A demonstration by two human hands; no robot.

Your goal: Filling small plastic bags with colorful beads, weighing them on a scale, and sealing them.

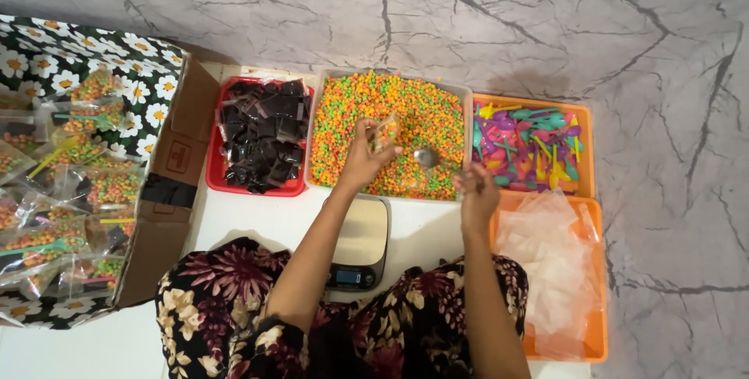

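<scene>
Filling step: my left hand (pixel 360 162) pinches small clear plastic bag (pixel 384 134) over tub of orange-green-yellow candy bits (pixel 398 113); my right hand (pixel 476 192) grips metal spoon (pixel 428 158); next, tip load squarely into bag mouth

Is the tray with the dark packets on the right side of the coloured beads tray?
No, the red tray of dark packets lies left of the beads tray.
</scene>
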